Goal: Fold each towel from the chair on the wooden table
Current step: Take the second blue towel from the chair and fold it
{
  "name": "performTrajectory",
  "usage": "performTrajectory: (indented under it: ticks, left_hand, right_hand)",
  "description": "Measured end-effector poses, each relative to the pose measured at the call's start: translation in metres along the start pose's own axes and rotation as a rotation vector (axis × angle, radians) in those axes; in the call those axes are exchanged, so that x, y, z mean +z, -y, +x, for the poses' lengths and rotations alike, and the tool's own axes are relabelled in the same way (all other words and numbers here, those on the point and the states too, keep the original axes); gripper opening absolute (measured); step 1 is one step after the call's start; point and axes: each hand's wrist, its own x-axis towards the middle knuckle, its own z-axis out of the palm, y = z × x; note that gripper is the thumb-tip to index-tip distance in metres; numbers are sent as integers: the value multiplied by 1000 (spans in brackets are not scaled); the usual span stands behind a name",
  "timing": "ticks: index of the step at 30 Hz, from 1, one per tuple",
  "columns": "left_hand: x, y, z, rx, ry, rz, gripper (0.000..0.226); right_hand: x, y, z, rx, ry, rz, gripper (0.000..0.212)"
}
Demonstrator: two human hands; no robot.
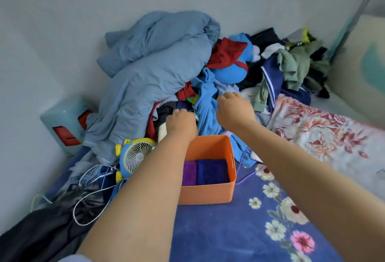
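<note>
Both hands are buried in a heap of cloth behind an orange bin.

A fold of blue cloth [205,103] appears pinched by the right hand [234,108], while the left hand [181,124] is curled into the pile; what it holds cannot be told. Two folded towels [205,171] are already laid in the orange bin [210,193]. No chair or wooden table is seen, so what remains cannot be judged.
</note>
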Motion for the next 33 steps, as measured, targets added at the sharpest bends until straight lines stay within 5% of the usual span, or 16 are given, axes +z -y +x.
performTrajectory:
  ticks: [8,14,22,33]
  left_hand:
    - [-90,-21,-123,131,-116,-18,36]
    - [-119,-64,-225,396,-193,-45,35]
    - [-148,-166,-367,765,-237,-95,38]
    - [-203,-356,-660,1374,-276,-235,35]
  right_hand:
    - [-139,10,-117,140,-127,-125,24]
    - [-218,28,-248,371,-244,-203,25]
    - [-302,20,-441,715,-240,-356,32]
    - [-453,29,-787,1287,-239,-611,36]
